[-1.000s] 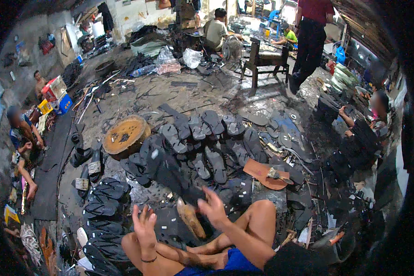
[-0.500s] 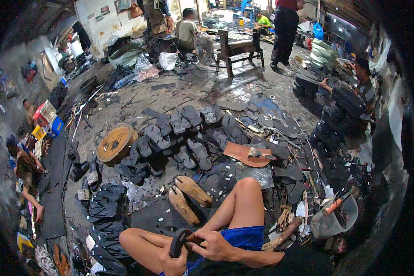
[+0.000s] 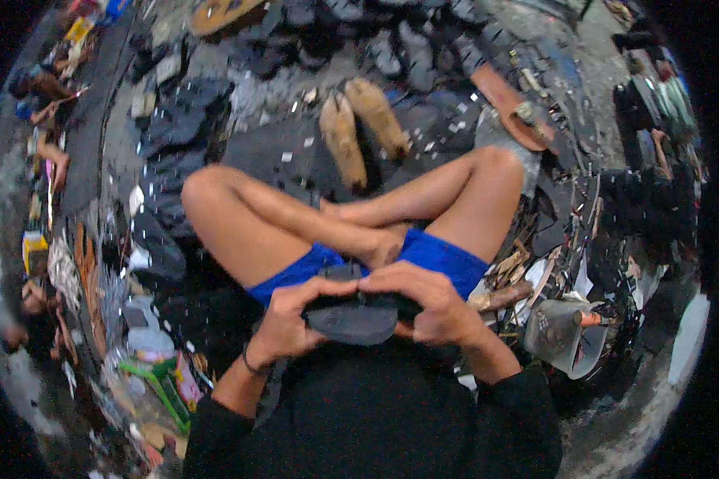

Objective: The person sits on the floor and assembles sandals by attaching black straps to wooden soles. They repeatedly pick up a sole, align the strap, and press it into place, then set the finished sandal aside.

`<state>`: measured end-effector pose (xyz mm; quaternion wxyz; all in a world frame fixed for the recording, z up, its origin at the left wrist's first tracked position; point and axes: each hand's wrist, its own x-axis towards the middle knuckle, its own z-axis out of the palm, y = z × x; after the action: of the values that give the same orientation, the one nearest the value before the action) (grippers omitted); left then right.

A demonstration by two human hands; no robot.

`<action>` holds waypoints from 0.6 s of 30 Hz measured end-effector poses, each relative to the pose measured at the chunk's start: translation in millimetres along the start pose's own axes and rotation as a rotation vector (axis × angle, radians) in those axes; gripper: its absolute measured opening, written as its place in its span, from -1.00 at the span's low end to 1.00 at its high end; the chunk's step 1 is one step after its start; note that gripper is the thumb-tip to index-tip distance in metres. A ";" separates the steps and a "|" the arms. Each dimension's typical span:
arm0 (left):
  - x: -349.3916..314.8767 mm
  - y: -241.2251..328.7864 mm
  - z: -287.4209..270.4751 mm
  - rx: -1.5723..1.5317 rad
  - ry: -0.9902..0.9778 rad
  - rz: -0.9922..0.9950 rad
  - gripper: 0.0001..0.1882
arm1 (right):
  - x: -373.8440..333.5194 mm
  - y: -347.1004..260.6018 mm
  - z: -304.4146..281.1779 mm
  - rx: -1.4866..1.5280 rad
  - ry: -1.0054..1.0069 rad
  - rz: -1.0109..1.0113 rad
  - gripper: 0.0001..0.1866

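A black rubber sandal (image 3: 351, 321) is held close to my body, its sole end toward me. My left hand (image 3: 291, 319) grips one side of it, a dark band at the wrist. On the other side my right hand (image 3: 427, 303) is closed round it, and the fingertips of both hands meet over its top. Blur hides the finer detail of the straps. Past my crossed legs, a pair of wooden lasts (image 3: 342, 140) lies on a dark mat (image 3: 256, 152).
Black sandals (image 3: 417, 56) fill the far floor beside a round wooden block (image 3: 224, 12). A brown board (image 3: 499, 96) with a tool on it lies to the far right. At right stand a translucent bucket (image 3: 547, 339) and a wooden stick (image 3: 503, 297). Another person's arm (image 3: 52, 152) shows at left.
My view has tipped down toward my lap. Both hands have come up nearer my body, and the sandal has turned from edge-on, with both hands now at its sides.
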<state>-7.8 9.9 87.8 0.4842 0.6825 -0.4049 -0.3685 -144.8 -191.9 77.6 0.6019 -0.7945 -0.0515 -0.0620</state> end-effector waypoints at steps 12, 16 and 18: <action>9.0 -3.2 3.0 -0.176 -0.022 -0.026 -0.53 | 1.8 1.6 -7.1 0.052 0.001 0.056 -0.36; 9.6 -9.1 10.0 -0.315 0.075 0.007 -0.60 | 1.6 12.3 -3.5 -0.182 0.075 -0.057 -0.48; 10.0 -11.9 4.2 -0.147 -0.013 0.048 -0.69 | 2.2 13.1 -4.2 -0.205 0.026 -0.074 -0.59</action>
<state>-5.2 1.7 74.2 0.5391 0.6330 -0.3959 -0.3898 -140.7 -199.5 66.6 0.5155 -0.8485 -0.0663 -0.0995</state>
